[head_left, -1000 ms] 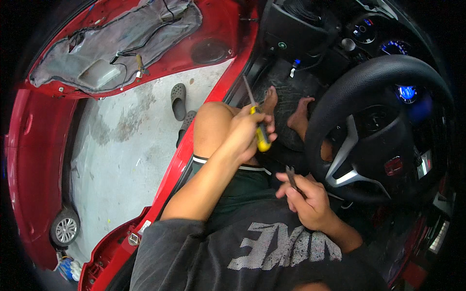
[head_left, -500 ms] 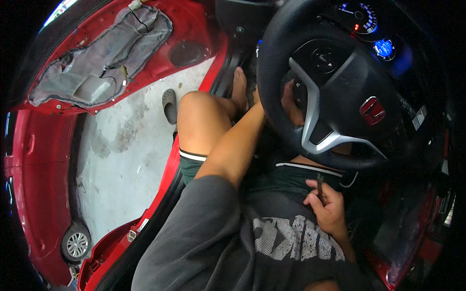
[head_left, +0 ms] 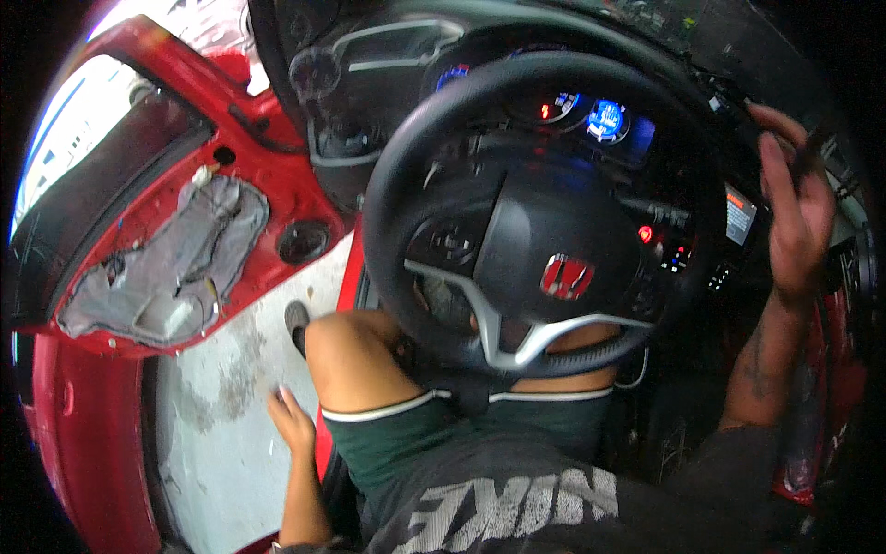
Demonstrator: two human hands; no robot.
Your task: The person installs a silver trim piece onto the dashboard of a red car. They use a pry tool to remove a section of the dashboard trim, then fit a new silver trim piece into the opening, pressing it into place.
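My left hand [head_left: 290,415] hangs low beside my left thigh, over the pale floor outside the car, its fingers loosely apart with no tool visible. My right hand [head_left: 794,198] is raised to the right of the steering wheel [head_left: 397,185], near the dashboard's edge, gripping a dark slim tool [head_left: 810,148], partly hidden by the fingers. Below and left of it is a lit screen [head_left: 738,217]. The instrument cluster [head_left: 604,120] glows blue behind the wheel. The yellow screwdriver is out of sight.
The red open door [head_left: 286,203], its inner panel off, has a plastic liner [head_left: 185,258] and hanging wires. Another red body panel [head_left: 92,425] runs down the left. A dark shoe [head_left: 297,321] sits on the floor [head_left: 221,434]. My knees are under the wheel.
My left hand has left the footwell, without the yellow screwdriver, and moved down-left. My right hand has risen from my lap to the dashboard's right. The view has tilted up.
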